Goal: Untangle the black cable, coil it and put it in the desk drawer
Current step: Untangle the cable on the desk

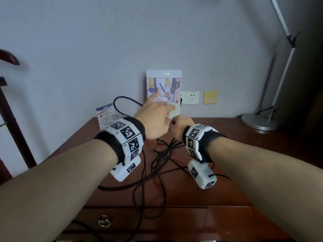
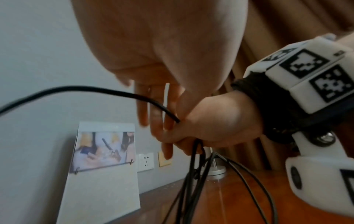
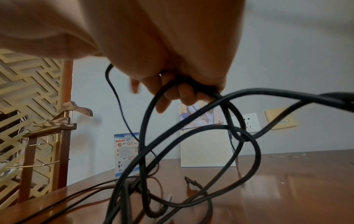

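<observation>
Head cam: both hands are up over the desk (image 1: pixel 227 172), close together. The right hand (image 1: pixel 180 127) is fisted round a bunch of black cable (image 1: pixel 158 165), which dangles in tangled loops onto the desktop.

Left wrist cam: left hand (image 2: pixel 162 115) fingers hang straight, a strand running past them.

Right wrist cam: fingers (image 3: pixel 186 94) curled tight round the strands.

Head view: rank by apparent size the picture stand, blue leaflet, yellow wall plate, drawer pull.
1. picture stand
2. blue leaflet, partly hidden by the left wrist band, so its rank is a minimum
3. yellow wall plate
4. drawer pull, smallest though nearest the camera
</observation>
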